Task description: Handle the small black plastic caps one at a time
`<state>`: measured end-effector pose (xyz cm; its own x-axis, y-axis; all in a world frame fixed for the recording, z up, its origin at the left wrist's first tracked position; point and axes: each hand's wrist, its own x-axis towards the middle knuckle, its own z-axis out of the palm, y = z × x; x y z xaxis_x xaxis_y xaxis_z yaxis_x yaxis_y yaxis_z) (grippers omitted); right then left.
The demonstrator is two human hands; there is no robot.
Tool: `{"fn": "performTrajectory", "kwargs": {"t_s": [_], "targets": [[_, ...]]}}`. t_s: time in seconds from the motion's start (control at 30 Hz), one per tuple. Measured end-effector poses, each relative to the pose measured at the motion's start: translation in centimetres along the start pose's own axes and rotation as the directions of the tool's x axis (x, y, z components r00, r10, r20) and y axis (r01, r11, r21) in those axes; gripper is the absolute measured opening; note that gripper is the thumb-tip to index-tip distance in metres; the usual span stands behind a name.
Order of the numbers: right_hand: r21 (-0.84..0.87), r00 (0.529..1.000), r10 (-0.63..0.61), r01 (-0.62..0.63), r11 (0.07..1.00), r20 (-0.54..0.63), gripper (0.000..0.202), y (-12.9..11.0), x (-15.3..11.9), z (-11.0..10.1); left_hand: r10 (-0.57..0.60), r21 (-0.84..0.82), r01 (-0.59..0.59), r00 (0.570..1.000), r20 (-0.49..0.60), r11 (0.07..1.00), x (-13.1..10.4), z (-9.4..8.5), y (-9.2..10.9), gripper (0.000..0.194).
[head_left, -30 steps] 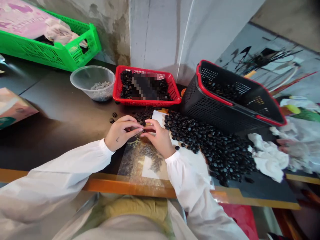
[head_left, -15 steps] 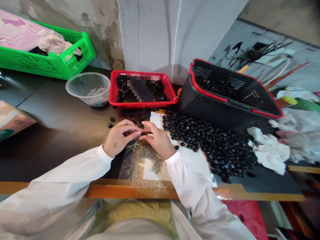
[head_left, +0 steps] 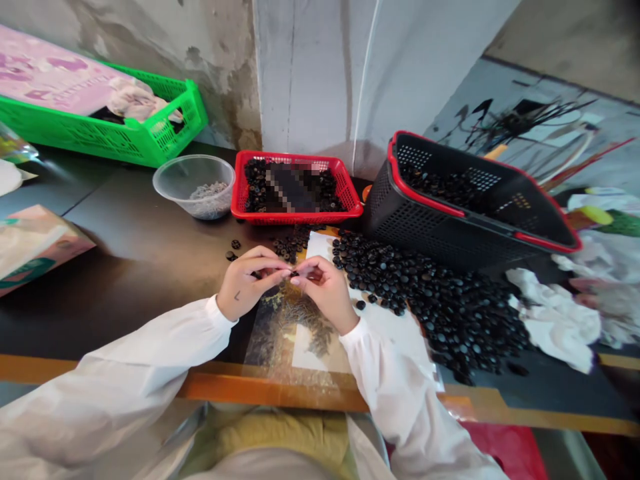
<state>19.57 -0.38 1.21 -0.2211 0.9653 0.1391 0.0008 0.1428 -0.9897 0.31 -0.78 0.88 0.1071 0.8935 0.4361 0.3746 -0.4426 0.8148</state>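
My left hand and my right hand meet at the fingertips over the table, both pinched around a small dark piece too small to make out well. Below them, small thin metal-looking pieces are scattered on a clear sheet and paper. Behind my fingers is a little group of black round parts. A large heap of black button-like discs spreads to the right of my right hand, partly on white paper.
A red basket of black parts and a clear bowl stand behind my hands. Farther out are a black basket, a green crate, a tissue box and crumpled white paper.
The whole view has shifted, so things appear slightly lower and farther right. My fingertips still meet, with the right fingers bent a little more around the small dark piece.
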Motion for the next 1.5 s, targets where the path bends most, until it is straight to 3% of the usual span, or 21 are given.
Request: {"fn": "performTrajectory", "kwargs": {"t_s": [0.33, 0.5, 0.67, 0.73, 0.8, 0.9, 0.97, 1.03, 1.17, 1.27, 1.33, 1.4, 1.5], "targets": [[0.275, 0.983, 0.182, -0.177, 0.945, 0.01, 0.02, 0.4, -0.4, 0.4, 0.034, -0.08, -0.04, 0.997, -0.075, 0.996, -0.2, 0.4, 0.2, 0.01], [0.041, 0.994, -0.006, 0.011, 0.999, -0.111, 0.013, 0.1, -0.7, 0.4, -0.048, -0.108, 0.041, 0.997, -0.064, 0.993, -0.2, 0.4, 0.4, 0.01], [-0.238, 0.962, -0.251, 0.22, 0.946, -0.109, 0.014, -0.4, -1.2, 0.2, -0.14, -0.151, 0.134, 0.99, -0.032, 0.979, -0.4, 0.8, 0.2, 0.014], [-0.268, 0.961, -0.257, 0.223, 0.937, -0.099, 0.014, -0.4, -1.2, 0.1, -0.135, -0.153, 0.129, 0.99, -0.031, 0.98, -0.5, 0.9, 0.1, 0.015], [-0.211, 0.976, -0.184, 0.157, 0.965, -0.114, 0.012, -0.3, -1.0, 0.1, -0.103, -0.138, 0.099, 0.994, -0.022, 0.985, -0.3, 0.7, 0.1, 0.016], [-0.01, 0.993, -0.018, 0.017, 1.0, -0.117, 0.015, 0.1, -0.5, 0.1, -0.001, -0.083, 0.01, 0.994, 0.107, 0.996, 1.0, -0.8, -0.4, 0.018], [0.124, 0.993, 0.071, -0.058, 0.991, -0.099, 0.02, 0.4, -0.1, 0.0, 0.077, 0.0, -0.079, 0.968, 0.239, 0.997, 2.4, -2.7, -1.0, 0.021], [0.223, 0.987, 0.134, -0.111, 0.969, -0.089, 0.025, 0.7, 0.2, -0.1, 0.15, 0.159, -0.194, 0.955, 0.255, 0.968, 3.6, -5.1, -1.9, 0.021], [0.301, 0.981, 0.176, -0.144, 0.943, -0.083, 0.03, 0.8, 0.4, -0.2, 0.164, 0.297, -0.324, 0.874, 0.458, 0.898, 4.6, -8.6, -3.2, 0.026], [0.3, 0.982, 0.173, -0.143, 0.943, -0.076, 0.029, 0.6, 0.3, -0.2, 0.144, 0.329, -0.382, 0.812, 0.565, 0.864, 4.2, -9.1, -3.5, 0.034], [0.299, 0.983, 0.169, -0.14, 0.944, -0.074, 0.027, 0.5, 0.3, -0.2, 0.128, 0.369, -0.417, 0.787, 0.603, 0.831, 3.8, -8.8, -3.6, 0.029], [0.296, 0.985, 0.158, -0.131, 0.946, -0.07, 0.026, 0.5, 0.3, -0.2, 0.121, 0.4, -0.432, 0.787, 0.605, 0.809, 3.6, -8.4, -3.5, 0.023], [0.212, 0.992, 0.112, -0.097, 0.972, -0.064, 0.023, 0.4, 0.1, -0.1, 0.131, 0.39, -0.397, 0.821, 0.556, 0.831, 3.4, -7.7, -3.1, 0.02]]}}
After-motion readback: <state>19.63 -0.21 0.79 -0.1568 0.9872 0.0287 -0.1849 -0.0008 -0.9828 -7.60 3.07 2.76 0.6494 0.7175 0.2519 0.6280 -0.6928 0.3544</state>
